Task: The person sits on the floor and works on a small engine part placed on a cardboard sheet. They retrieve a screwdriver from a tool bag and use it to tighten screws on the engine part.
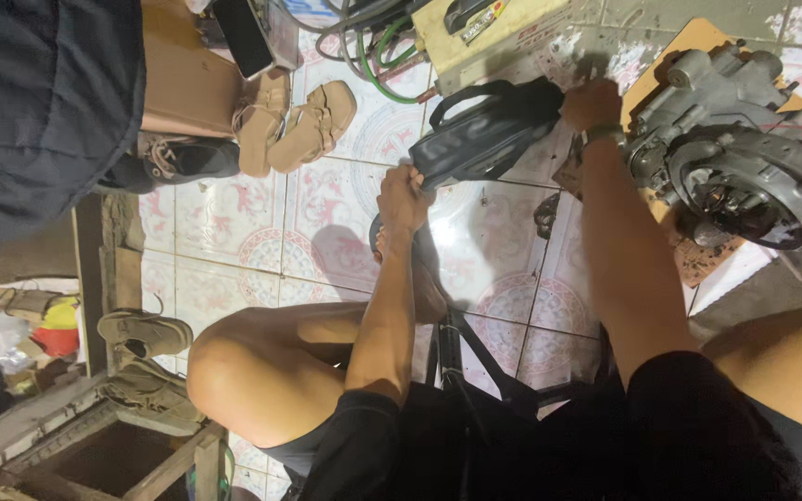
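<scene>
My left hand (404, 197) grips the lower end of a black bag-like cover with a strap (485, 130), held above the tiled floor. On the cover's upper right end my right hand (591, 102) is closed, with a green band on its wrist. Both arms reach forward from my lap, and my bare knee (234, 371) is bent at the lower left. Just right of my right hand, a grey engine (735, 139) with a round open housing rests on a brown board (675, 46).
Tan sandals (294, 125) and a dark sneaker (183, 160) lie at the upper left, near a person in dark clothes (39, 102). A cream machine (494, 32) with green cables (378, 70) sits at the top. Worn shoes (146, 332) rest on wooden frames at the left.
</scene>
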